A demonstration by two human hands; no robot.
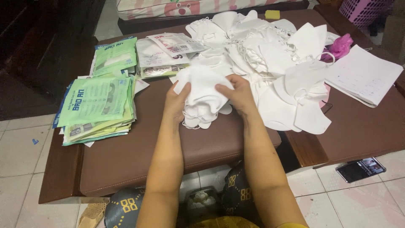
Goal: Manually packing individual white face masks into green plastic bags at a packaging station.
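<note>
Both the left hand (176, 101) and right hand (238, 93) pinch a small stack of white masks (203, 90) between curled fingers above the brown desk (139, 156), and an uneven squeeze could fan the stack, spilling masks toward the loose pile (270, 55).
</note>
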